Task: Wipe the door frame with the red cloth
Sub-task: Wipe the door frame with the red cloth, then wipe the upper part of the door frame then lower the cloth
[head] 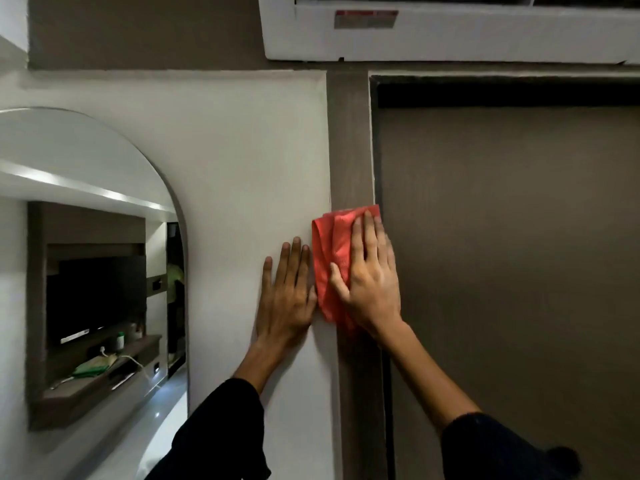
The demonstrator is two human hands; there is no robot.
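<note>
A brown wooden door frame (pixel 349 140) runs upright through the middle of the view, left of the brown door (pixel 512 254). The folded red cloth (pixel 329 251) lies flat against the frame at mid height. My right hand (pixel 369 271) presses on the cloth with its fingers spread and pointing up. My left hand (pixel 287 292) rests flat on the white wall just left of the frame, fingers apart, its edge touching the cloth. It holds nothing.
An arched mirror (pixel 86 237) hangs on the white wall (pixel 242 150) at the left and reflects a shelf and a dark screen. A white air conditioner (pixel 450 32) is mounted above the door. The door is closed.
</note>
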